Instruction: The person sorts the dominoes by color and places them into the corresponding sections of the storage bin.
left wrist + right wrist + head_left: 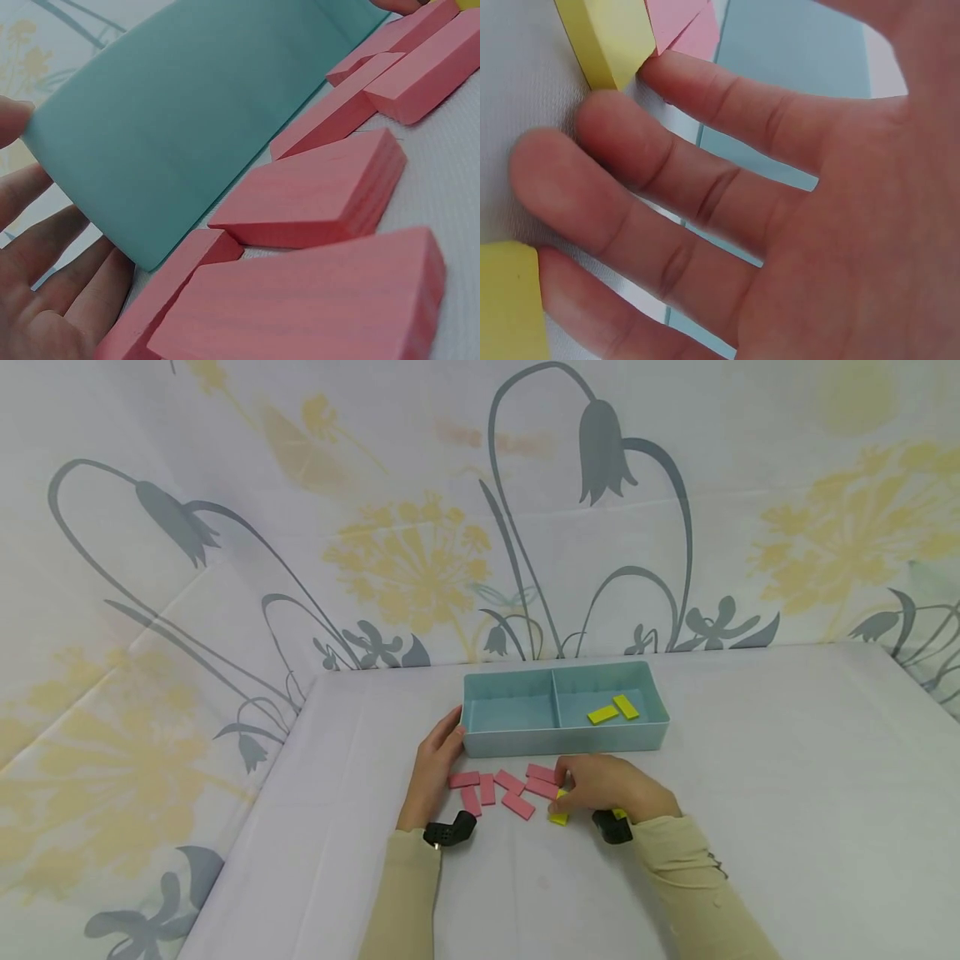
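A pale blue two-compartment box [564, 742] stands on the cloth; two yellow blocks [602, 715] lie in its right compartment. At the box's left end is my left hand [437, 764], its thumb at the upper corner and its fingers [45, 232] along the end wall. Several pink blocks [517, 804] lie in front of the box. My right hand [603, 785] is low over a yellow block [558, 818] to their right. In the right wrist view, the index fingertip [660, 71] meets that block's corner. The thumb tip is outside that view.
Another yellow block [619, 814] shows partly beneath the right hand; the right wrist view shows a yellow block [510, 307] beside the little finger. Black wrist cameras [452, 829] sit on both wrists. A flower-patterned cloth [420, 560] hangs behind the box.
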